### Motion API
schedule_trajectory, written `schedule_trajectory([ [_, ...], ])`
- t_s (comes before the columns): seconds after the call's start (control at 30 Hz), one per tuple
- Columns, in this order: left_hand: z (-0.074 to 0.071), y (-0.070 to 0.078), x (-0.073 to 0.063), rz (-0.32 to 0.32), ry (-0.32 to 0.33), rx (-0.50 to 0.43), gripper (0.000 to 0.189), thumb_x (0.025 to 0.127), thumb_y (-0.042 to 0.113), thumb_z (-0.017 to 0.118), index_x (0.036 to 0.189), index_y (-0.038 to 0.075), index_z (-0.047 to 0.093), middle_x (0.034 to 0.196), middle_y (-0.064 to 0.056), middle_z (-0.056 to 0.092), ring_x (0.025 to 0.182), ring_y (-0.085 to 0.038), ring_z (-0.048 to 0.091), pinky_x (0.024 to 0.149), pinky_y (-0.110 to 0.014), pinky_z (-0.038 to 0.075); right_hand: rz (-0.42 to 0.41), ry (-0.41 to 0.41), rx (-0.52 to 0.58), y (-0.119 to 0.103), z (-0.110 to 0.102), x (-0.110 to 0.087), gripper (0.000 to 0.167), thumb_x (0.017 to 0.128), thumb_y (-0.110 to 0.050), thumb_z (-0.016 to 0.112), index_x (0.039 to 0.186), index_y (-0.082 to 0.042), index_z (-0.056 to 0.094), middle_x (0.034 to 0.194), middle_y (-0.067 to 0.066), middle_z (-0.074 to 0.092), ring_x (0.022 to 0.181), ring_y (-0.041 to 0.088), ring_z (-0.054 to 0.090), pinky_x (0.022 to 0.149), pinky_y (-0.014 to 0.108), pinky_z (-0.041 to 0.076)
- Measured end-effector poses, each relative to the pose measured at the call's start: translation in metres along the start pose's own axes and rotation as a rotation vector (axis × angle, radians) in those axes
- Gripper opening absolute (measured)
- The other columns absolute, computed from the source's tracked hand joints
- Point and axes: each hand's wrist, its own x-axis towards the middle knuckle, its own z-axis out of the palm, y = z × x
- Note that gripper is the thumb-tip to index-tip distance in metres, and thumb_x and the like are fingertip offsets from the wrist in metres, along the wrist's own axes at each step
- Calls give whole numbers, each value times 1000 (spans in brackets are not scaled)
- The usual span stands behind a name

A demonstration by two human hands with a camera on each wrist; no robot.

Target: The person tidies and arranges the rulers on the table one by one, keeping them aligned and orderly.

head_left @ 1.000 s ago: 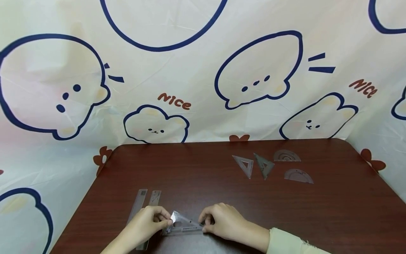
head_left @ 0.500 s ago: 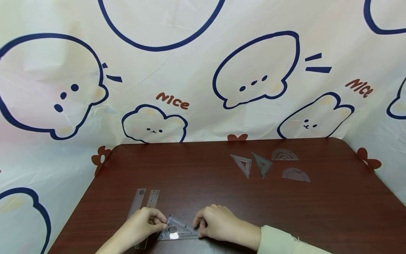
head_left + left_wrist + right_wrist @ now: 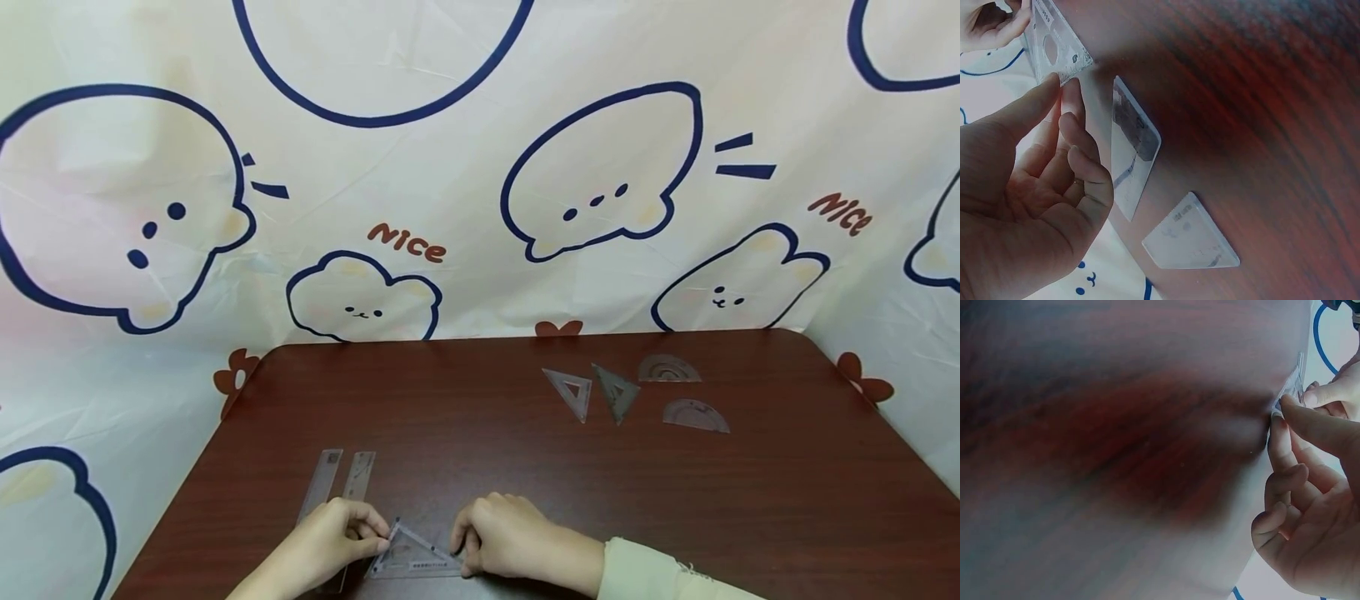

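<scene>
clear plastic shapes the triangle (image 3: 422, 563) that sits between the two hands, low in the head view, over the dark red-brown bench (image 3: 480, 467). the left hand (image 3: 322, 537) pinches its left side between thumb and forefinger, the other fingers loosely bent towards the palm. the right hand (image 3: 506, 535) pinches the opposite, pointed corner with thumb and forefinger, its remaining fingers curled as well. a strip of dark printed letters runs along the triangle's long side, and the left wrist view shows a rounded hole through its middle. whether it lies flat on the bench or is lifted slightly, the pictures do not settle.

two clear rulers lie side by side near the left hand, a narrow gap between them: the outer ruler (image 3: 321, 482) and the inner ruler (image 3: 360, 473), both slanting away and both partly hidden by the hand and wrist. a pale green sleeve (image 3: 637, 569) covers the right forearm.

well apart, towards the far right of the bench, lie a clear triangle (image 3: 561, 384) and a greenish triangle (image 3: 620, 408), each with a cut-out centre. just beside them are two half-round protractors, the upper protractor (image 3: 670, 363) behind the lower protractor (image 3: 696, 415). a pale cloth (image 3: 465, 192) with blue cartoon outlines hangs behind.
</scene>
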Motion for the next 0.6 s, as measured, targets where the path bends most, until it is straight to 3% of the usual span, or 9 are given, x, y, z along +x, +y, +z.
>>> schedule_trajectory([
  [0.37, 3, -1, 1, -14, 9, 25, 7, 88, 13, 75, 88, 8, 71, 76, 3, 62, 67, -9, 57, 60, -24, 46, 4, 15, -32, 2, -1, -1, 20, 70, -23, 89, 79, -30, 72, 58, -26, 49, 55, -9, 46, 59, 18, 42],
  [0.6, 4, -6, 1, 45, 12, 40, 7, 87, 12, 76, 88, 7, 71, 77, 3, 64, 66, -5, 57, 61, -23, 46, 11, 7, -52, 2, -1, -1, 19, 71, -25, 89, 81, -29, 73, 61, -23, 47, 56, -6, 44, 56, 18, 39],
])
